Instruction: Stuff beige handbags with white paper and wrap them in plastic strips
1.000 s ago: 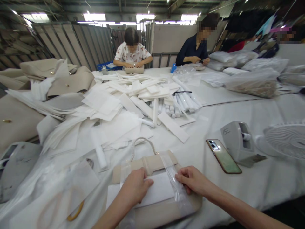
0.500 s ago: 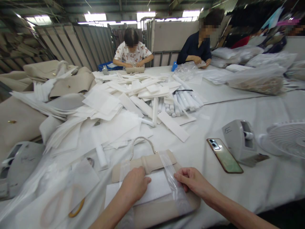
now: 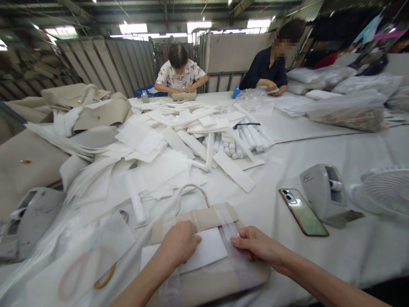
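A beige handbag [image 3: 220, 279] lies in front of me, its thin handle [image 3: 193, 186] arched away from me. Across its front rests a white padding sheet [image 3: 209, 251], partly beneath my left hand [image 3: 181, 243]. That hand is closed, thumb along the sheet's upper edge; its fingertips are hidden. My right hand [image 3: 254, 244] pinches the edge of a clear plastic strip [image 3: 227, 221] that runs over the bag's right side. Another clear strip [image 3: 171, 288] crosses the left side, partly covered by my left hand and forearm.
White sheets [image 3: 159, 166] and white rolls [image 3: 247, 138] are heaped beyond the bag. Beige bags [image 3: 32, 149] pile up at left. Scissors [image 3: 105, 277] lie under translucent film. A phone [image 3: 303, 213], tape dispenser [image 3: 324, 192] and fan [image 3: 386, 187] sit at right. Two people work across the table.
The view has shifted slightly. The padding sheet's right end sits at a slightly different angle. My right hand keeps its pinch on the plastic strip; my left hand stays closed over the sheet.
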The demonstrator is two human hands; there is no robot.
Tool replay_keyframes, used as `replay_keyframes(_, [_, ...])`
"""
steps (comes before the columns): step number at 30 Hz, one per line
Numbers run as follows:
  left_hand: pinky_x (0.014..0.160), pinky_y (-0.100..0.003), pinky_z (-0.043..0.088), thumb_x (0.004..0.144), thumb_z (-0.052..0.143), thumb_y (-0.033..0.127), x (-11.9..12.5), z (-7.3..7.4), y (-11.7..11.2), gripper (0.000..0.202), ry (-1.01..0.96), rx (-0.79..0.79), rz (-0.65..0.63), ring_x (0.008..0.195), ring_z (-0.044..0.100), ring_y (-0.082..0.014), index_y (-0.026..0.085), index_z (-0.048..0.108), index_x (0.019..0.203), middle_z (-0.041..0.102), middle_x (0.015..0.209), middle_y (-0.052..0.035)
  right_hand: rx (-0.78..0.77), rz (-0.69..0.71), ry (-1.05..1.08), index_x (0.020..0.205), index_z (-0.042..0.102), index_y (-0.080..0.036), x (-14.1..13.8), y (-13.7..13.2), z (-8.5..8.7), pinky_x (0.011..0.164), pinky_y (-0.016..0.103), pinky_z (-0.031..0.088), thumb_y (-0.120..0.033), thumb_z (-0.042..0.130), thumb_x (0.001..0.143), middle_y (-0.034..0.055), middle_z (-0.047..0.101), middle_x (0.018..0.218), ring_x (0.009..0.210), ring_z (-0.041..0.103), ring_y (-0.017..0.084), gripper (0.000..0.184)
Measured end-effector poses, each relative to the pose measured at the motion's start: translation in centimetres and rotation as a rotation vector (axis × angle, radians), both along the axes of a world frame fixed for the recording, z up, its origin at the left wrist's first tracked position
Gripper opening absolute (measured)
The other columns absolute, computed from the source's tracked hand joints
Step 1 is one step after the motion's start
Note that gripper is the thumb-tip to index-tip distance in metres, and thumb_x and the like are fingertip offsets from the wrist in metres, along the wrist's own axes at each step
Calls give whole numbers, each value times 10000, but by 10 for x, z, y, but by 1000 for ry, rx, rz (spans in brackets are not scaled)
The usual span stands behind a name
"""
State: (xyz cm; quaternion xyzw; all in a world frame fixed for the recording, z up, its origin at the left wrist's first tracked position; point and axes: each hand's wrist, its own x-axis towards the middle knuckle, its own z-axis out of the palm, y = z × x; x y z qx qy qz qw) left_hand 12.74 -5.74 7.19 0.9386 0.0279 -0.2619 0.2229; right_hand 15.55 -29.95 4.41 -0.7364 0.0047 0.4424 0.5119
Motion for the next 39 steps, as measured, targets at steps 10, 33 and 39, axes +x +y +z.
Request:
replay_keyframes(10, [825,-394,504,801,509,265,14,-2,-39,290,-59,78,-95,957,659,-323,73,677,938,696,971,-209,-67,62,-183,551,509,-174,-3,-1,-6,449,249,165,-568,514,738,-30,412,458,443,315,93,436])
replay_keyframes(33, [760,-390,509,774,479,629,-64,-38,76,519,-456,-269,642,913,628,-256,213,559,1075,652,1024,-86,-520,67,-659,641,639,-209,-7,-11,-2,571,283,333,-472,481,813,23,654,615,603,574,197,352])
replay_keyframes(39, [1038,-436,395,798,390,681,-145,-78,87,610,-330,-494,1050,1174,532,-279,180,523,1120,599,1203,-112,-520,12,-670,553,604,-201,-13,-9,-7,564,289,332,-511,502,802,21,624,565,597,568,202,410])
